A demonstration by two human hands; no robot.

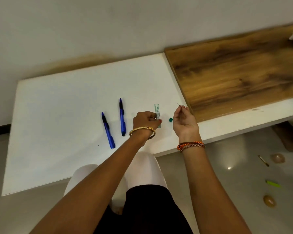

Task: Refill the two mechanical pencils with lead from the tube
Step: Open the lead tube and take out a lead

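Right hand (184, 122) raised, thumb and forefinger pinched on one thin lead (178, 104), other fingers loosely curled, palm up. Left hand (146, 121) closed around lead tube (157, 115), tube upright, open end up, just left of the lead. Green cap (171, 120) off, lying on white table (57, 107) just right of the tube, between both hands. Two blue pencils (108, 130) (122, 117) lying left of the tube, untouched, well apart from the lead; near one beside the left hand, far one further left and tilted. Neither looks opened for loading yet.

Risks, judged: lead very thin, likely to snap under a tight pinch or if pushed crooked into a pencil. Open tube may spill if tipped. Small cap could get knocked off the table edge. Left hand busy with the tube, so no free hand for a pencil until the tube goes down.

Around: wooden tray (243, 73) right of the tube, thin sticks at its near edge, maybe spare leads, cannot tell. Nothing blocking the way to the pencils.
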